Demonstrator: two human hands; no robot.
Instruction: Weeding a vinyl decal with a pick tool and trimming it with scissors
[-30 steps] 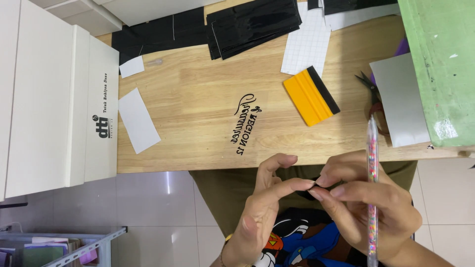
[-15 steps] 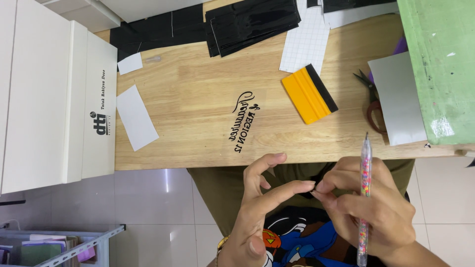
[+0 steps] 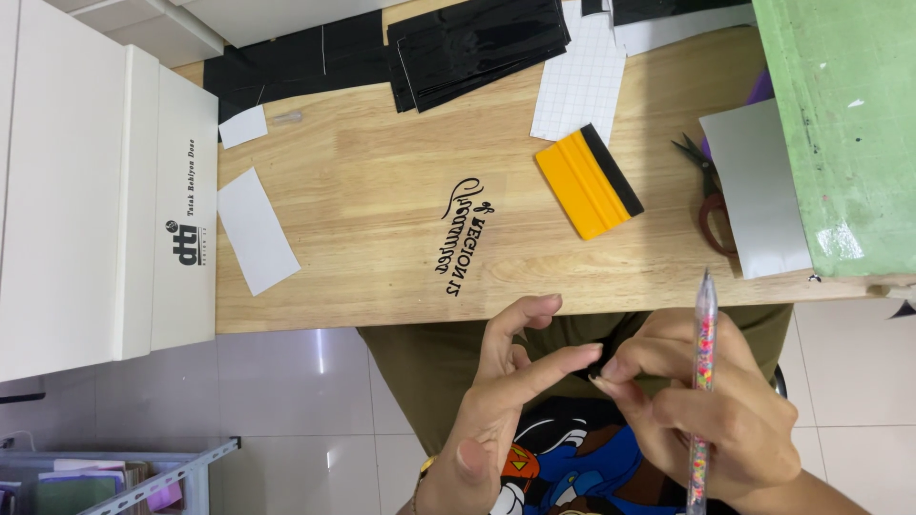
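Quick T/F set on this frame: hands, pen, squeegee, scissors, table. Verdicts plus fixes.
1. The right hand holds a clear pen filled with coloured beads. True.
2. The yellow plastic squeegee with a black edge is in the left hand. False: it lies on the light wooden tabletop, untouched.
3. Both hands' fingertips meet on a tiny black scrap. True.
4. The red-handled scissors lie on the floor. False: they lie on the tabletop, beside a grey sheet.
5. Black glossy strips are stacked at the table's far edge. True.
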